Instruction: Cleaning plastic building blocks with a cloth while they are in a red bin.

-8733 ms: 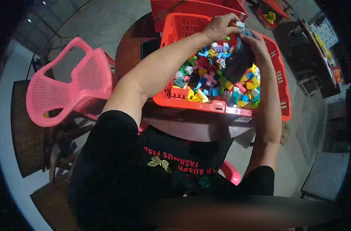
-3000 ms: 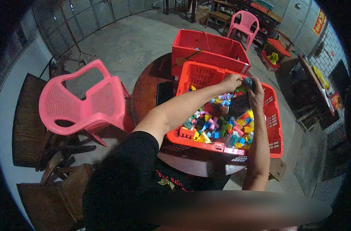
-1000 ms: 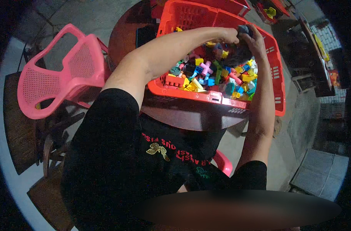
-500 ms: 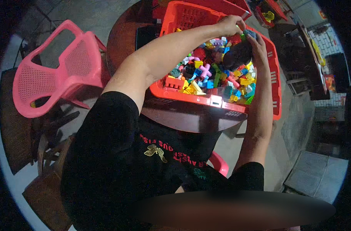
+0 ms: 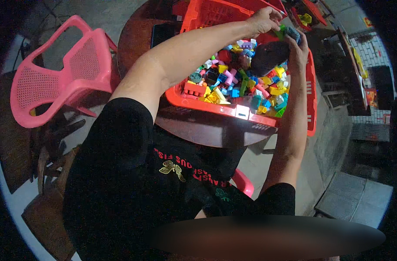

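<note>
Over the far right part of a red plastic basket (image 5: 216,109), my two hands are close together. My right hand (image 5: 299,51) has its fingers wrapped round a grey-blue toy block (image 5: 296,35). A bright green block (image 5: 281,31) adjoins it on the left; whether the two are joined I cannot tell. Just left of the green block, my left hand (image 5: 262,21) has its fingers apart, with the lowest fingertip beside that block. Below the hands lie many mixed toy blocks, among them a red brick (image 5: 195,89) and a pink tube piece (image 5: 262,90). A dark rounded patch covers some of them.
The basket stands on a round brown table (image 5: 198,132). A dark flat object (image 5: 162,35) lies left of the basket. A pink plastic chair (image 5: 63,71) stands at the left. A grey box-like surface (image 5: 355,198) is at the lower right.
My left hand has loosened from a pinch and its fingers have spread apart. More of the green block shows now. My right hand has shifted slightly right with the grey-blue block.
</note>
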{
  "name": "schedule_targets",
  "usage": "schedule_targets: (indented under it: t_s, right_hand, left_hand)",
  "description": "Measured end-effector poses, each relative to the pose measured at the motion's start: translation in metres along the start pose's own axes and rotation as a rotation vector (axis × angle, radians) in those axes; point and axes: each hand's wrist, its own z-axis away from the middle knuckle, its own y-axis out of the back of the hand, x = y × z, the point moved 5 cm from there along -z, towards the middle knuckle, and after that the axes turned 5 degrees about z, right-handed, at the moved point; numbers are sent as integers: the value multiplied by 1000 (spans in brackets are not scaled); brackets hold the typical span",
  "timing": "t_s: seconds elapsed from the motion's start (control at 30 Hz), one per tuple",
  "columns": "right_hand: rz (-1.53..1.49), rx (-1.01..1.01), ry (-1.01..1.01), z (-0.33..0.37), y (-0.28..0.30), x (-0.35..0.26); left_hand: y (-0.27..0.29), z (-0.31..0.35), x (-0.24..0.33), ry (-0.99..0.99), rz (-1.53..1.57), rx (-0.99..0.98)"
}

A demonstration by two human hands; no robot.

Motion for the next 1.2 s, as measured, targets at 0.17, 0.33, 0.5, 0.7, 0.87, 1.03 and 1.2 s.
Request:
schedule_targets:
  t_s: [0.17, 0.33, 0.5, 0.7, 0.87, 1.03, 1.2]
  right_hand:
    - [-139, -47, -347, 1, 4, 29]
    - [-300, -107, -381, 10, -4, 24]
    - [-151, 34, -120, -4, 15, 11]
    - [23, 103, -6, 0, 17, 1]
    - [16, -25, -267, 2, 22, 31]
    - [115, -104, -282, 0, 16, 40]
    - [103, -37, -179, -3, 14, 27]
  left_hand:
    - [-17, 9, 23, -165, -136, -220]
    - [-31, 26, 56, -386, -560, -234]
    - [-26, 30, 55, -466, -885, -39]
    - [-15, 25, 15, 258, -263, -279]
    - [-21, 31, 24, 268, -227, -268]
    - [-17, 33, 7, 274, -340, -354]
    - [-12, 36, 3, 390, -267, -294]
